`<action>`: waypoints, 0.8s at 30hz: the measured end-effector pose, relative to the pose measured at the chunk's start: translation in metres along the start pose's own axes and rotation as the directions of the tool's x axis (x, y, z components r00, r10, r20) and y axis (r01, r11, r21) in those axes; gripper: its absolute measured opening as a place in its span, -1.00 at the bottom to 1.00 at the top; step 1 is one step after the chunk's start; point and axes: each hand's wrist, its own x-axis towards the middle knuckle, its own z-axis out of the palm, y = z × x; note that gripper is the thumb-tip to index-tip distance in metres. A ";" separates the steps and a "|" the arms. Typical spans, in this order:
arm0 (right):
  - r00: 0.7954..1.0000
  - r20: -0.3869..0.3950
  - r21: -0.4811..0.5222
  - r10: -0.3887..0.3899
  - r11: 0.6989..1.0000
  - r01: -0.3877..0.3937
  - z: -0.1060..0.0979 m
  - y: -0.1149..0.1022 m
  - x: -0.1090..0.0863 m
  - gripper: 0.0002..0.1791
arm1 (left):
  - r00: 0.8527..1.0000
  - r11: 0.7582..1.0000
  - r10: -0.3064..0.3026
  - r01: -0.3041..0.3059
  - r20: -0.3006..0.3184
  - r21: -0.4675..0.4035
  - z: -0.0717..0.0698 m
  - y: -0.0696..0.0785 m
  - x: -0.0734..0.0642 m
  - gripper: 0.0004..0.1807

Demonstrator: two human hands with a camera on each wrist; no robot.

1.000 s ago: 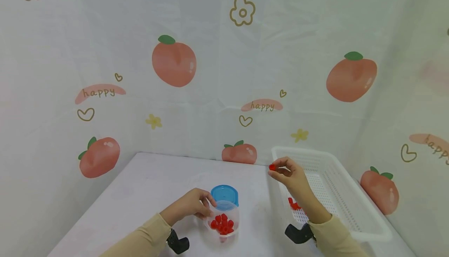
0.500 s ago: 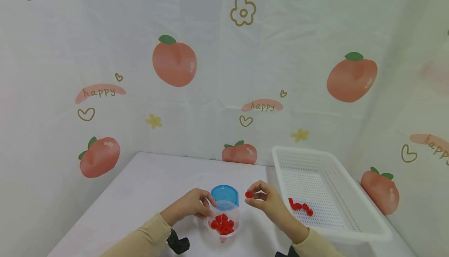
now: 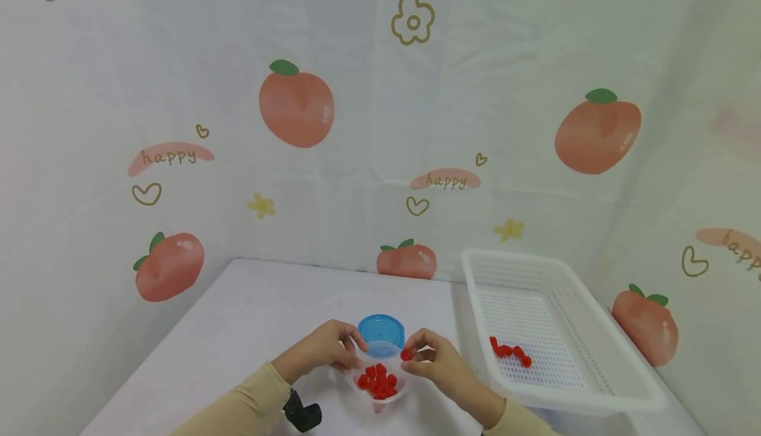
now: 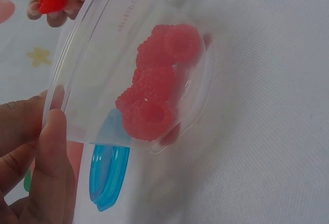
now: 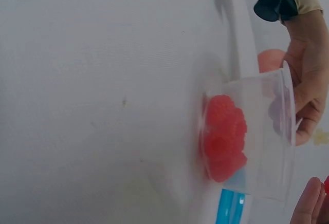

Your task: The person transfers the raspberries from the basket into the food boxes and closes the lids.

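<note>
White backdrop point(image 3: 345, 218), printed with peaches, hearts and the word "happy", is seen behind a white-covered table point(image 3: 279, 304). From about eight o'clock the left hand point(image 3: 329, 347) is extended, its wrist bent over a clear tub point(image 4: 100, 88), whose rim is pinched between fingers and thumb at the tub's ten o'clock. From four o'clock the right hand point(image 3: 442, 364) is brought in, its fingers bent towards ten o'clock, and a single raspberry point(image 3: 406, 355) is gripped at the tips of thumb and fingers. Cream sleeves point(image 3: 250, 396) are worn on both arms. Compared with a second ago, when the single raspberry was held up by the near-left side of the white basket point(image 3: 579, 333), it is now carried across to the tub's two o'clock; the left hand, the tub and the blue lid point(image 3: 380, 330) are kept where they were. The loose raspberries point(image 3: 510, 352) in the basket, partly covered then by the right forearm, are now fully exposed in a short row at the basket's eight o'clock. In the left wrist view the single raspberry is shown above rim level, apart from the rim; whether it is directly over the opening cannot be told. Below the left fingertips, a raspberry pile point(image 4: 154, 82) is contained at the bottom of the tub. Just beyond, at twelve o'clock, the lid is placed; the basket is set at about two to three o'clock.
</note>
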 end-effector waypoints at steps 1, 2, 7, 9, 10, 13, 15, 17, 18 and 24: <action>1.000 0.009 0.001 0.004 1.000 -0.004 0.001 0.001 0.000 -0.68 | 1.000 1.000 0.001 -0.001 0.000 0.000 0.000 0.000 0.000 -0.76; 1.000 0.016 0.001 0.005 1.000 -0.005 0.002 0.001 -0.001 -0.69 | 1.000 1.000 0.003 -0.003 0.000 -0.002 0.000 0.000 0.000 -0.76; 0.999 0.039 -0.014 0.002 1.000 -0.001 0.005 0.003 -0.002 -0.69 | 1.000 1.000 0.009 -0.009 0.004 -0.007 0.000 0.000 -0.001 -0.77; 0.999 0.046 -0.024 0.001 1.000 0.000 0.006 0.004 -0.002 -0.70 | 1.000 1.000 0.008 -0.008 0.006 -0.006 0.000 0.000 -0.001 -0.77; 0.999 0.050 -0.027 0.001 1.000 0.000 0.006 0.004 -0.001 -0.71 | 1.000 1.000 0.008 -0.008 0.006 -0.006 0.000 0.000 -0.001 -0.76; 0.998 0.063 -0.038 -0.003 0.999 0.006 0.006 0.004 0.000 -0.72 | 1.000 1.000 0.006 -0.006 0.009 -0.009 0.000 0.000 -0.001 -0.76; 0.997 0.074 -0.045 -0.010 0.999 0.014 0.006 0.004 0.000 -0.73 | 1.000 1.000 0.007 -0.007 0.009 -0.012 0.000 0.001 -0.001 -0.76; 0.996 0.086 -0.049 -0.018 0.999 0.022 0.006 0.003 0.001 -0.74 | 1.000 1.000 0.009 -0.009 0.010 -0.017 0.000 0.001 -0.001 -0.76; 0.996 0.092 -0.049 -0.022 0.998 0.026 0.006 0.003 0.001 -0.74 | 1.000 1.000 0.009 -0.009 0.010 -0.021 0.000 0.001 -0.001 -0.76; 0.992 0.117 -0.044 -0.045 0.998 0.050 0.005 0.002 0.000 -0.73 | 1.000 1.000 0.004 -0.003 0.004 -0.017 0.000 0.002 -0.001 -0.80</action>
